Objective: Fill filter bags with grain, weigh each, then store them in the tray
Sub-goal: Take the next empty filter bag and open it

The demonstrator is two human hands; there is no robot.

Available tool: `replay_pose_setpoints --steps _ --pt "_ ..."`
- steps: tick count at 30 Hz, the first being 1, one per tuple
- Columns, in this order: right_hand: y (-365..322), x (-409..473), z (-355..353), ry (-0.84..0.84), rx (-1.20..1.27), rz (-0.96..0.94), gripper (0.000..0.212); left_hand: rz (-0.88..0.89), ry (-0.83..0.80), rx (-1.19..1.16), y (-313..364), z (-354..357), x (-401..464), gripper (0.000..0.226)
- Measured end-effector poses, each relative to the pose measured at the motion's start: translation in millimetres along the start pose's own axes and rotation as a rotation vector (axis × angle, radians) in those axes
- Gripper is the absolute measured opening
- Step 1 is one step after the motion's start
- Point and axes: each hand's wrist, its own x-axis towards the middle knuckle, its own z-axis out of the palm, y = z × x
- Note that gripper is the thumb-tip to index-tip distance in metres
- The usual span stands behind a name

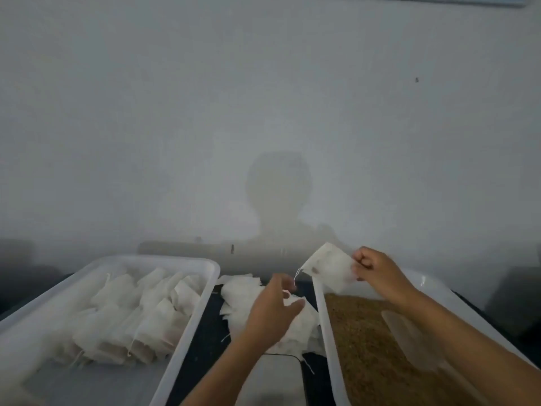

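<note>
Bag [329, 268] hangs in the air above the far corner of the grain tub [320, 303], pinched by its right edge in my right hand [377, 271], fingers curled tight on the cloth. It looks flat and empty, apart from a small dark speck near its lower left corner. Its drawstring [297, 275] trails down from that corner toward my left hand [275, 312], whose fingers are loosely spread; the thumb and forefinger sit right at the string's end, but I cannot tell whether they have it or are only close.

That left hand hovers over the loose pile [243, 291] of spare bags on the dark table between the two tubs. The risk I see there is snagging: the strings lie tangled, and a careless grab could lift two at once or drag the heap onto the scale [275, 376] just below it, spoiling the reading.

With only one edge held, the mouth stays closed, so grain [360, 341] tipped from the scoop [409, 335] would slide off the cloth and spill over the rim. Pulling the string too early would cinch it shut.

Filled bags are stacked in the left tray [187, 332], crowded toward the far end.
</note>
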Motion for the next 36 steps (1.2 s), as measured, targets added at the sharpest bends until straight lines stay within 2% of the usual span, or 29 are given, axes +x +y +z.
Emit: replay_pose_setpoints --steps 5,9,11,13,16,18,21,23,25,30,34,36 --pt "40 -44 -29 -0.01 0.246 0.134 0.012 -0.072 -0.084 -0.283 37 66 18 0.048" --pt "68 -61 -39 -0.039 0.28 0.249 0.009 -0.025 -0.121 -0.295 47 105 19 0.021" --pt "77 -66 -39 -0.066 0.309 0.294 0.008 -0.019 -0.147 -0.322 48 119 17 0.015" --pt "87 -70 -33 -0.034 0.243 0.311 0.007 -0.045 -0.18 -0.301 47 130 16 0.014" --pt "95 -74 -23 0.151 -0.013 0.248 0.006 -0.074 -0.222 -0.202 41 140 17 0.011" --pt "93 -75 -21 0.222 0.002 0.17 0.014 -0.078 -0.249 -0.148 38 143 18 0.016" --pt "80 -77 -18 0.064 0.271 0.166 0.041 -0.051 -0.268 -0.124 36 145 17 0.017" --pt "78 -79 -12 -0.046 0.368 0.222 0.042 -0.016 -0.301 -0.207 36 144 14 0.017" --pt "81 -80 -6 -0.101 0.351 0.254 0.033 0.01 -0.372 -0.353 40 144 10 0.019" --pt "83 -82 -7 -0.067 0.558 0.343 0.024 0.009 -0.414 -0.513 45 141 5 0.027" --pt "81 -82 -7 -0.092 0.581 0.341 0.03 0.073 -0.367 -0.447 45 141 4 0.027" --pt "78 -83 -8 -0.096 0.579 0.327 0.04 0.057 -0.355 -0.435 45 140 3 0.029"
